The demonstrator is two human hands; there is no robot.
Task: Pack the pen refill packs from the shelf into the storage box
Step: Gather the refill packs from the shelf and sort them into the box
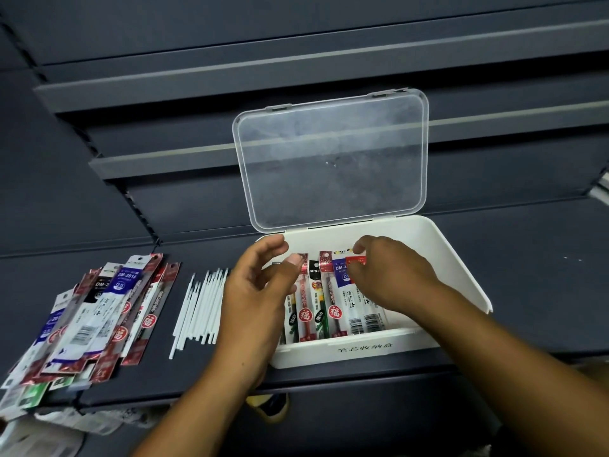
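While both hands were reaching into the white storage box (445, 258), it sat on the dark shelf (527, 291) with its clear lid (329, 159) standing open and upright at the back. A row of pen refill packs (329, 301) lay side by side inside the box, filling its left and middle part, their headers pointing toward the lid. The right hand (395, 275) lay over the row's right end, its fingers (361, 248) curled and pinching the header of a red-topped pack (357, 260) among the others. The left hand (253, 298) was at the box's left edge, fingers loosely curled, the thumb (293, 260) touching or just beside the header of another red pack at the row's left end; whether it had hold of that pack I could not tell. To the left on the same shelf, well apart from the box, a loose heap of more packs (99, 308) was fanned out in overlapping layers. Between heap and box lay a bunch of thin white sticks (201, 308), roughly parallel.
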